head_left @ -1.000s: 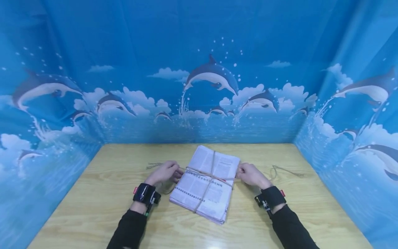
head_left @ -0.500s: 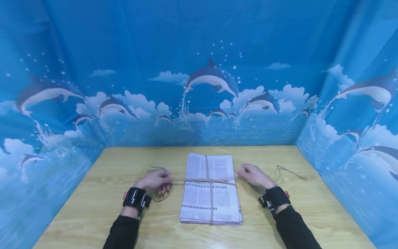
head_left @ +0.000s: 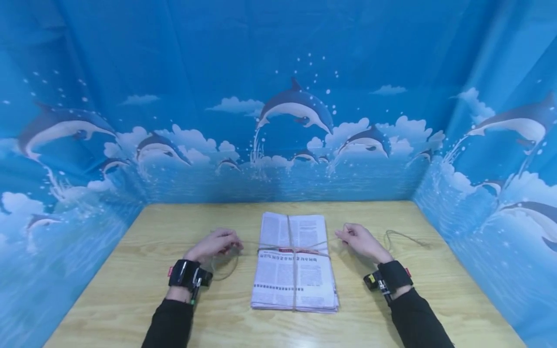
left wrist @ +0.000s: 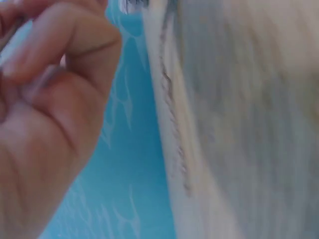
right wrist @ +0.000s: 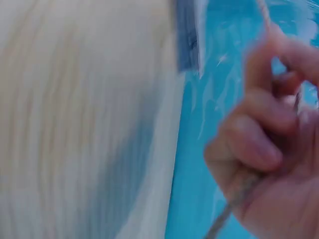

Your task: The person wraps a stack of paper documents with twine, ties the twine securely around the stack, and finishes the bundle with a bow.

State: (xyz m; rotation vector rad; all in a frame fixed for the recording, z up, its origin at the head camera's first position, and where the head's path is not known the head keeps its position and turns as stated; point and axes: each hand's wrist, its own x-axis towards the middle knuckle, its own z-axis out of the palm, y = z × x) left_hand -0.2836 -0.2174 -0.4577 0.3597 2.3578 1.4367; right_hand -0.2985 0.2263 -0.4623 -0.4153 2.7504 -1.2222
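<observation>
A folded stack of newspapers [head_left: 276,278] lies on the table, bound crosswise with thin brown twine [head_left: 295,280]. To its left, my left hand [head_left: 214,245] pinches one twine strand, which runs straight to the stack's middle. On the other side my right hand [head_left: 360,240] grips the opposite strand, drawn out from the same crossing. Curled fingers [right wrist: 254,142] hold the twine in the right wrist view, and its tail [right wrist: 222,221] leaves below the palm. The left wrist view has the left fingers [left wrist: 89,45] bent, with the pinch partly cut off.
The wooden table [head_left: 122,290] meets a blue dolphin-print curtain [head_left: 278,179] at its back and sides. A loose twine end [head_left: 406,236] trails on the table beyond the right hand. A slack loop [head_left: 228,274] hangs by the left hand.
The newspaper stack has turned from slanted to nearly straight. My left hand has moved left, away from it, and my right hand slightly right; the twine strands between them now angle up off the stack.
</observation>
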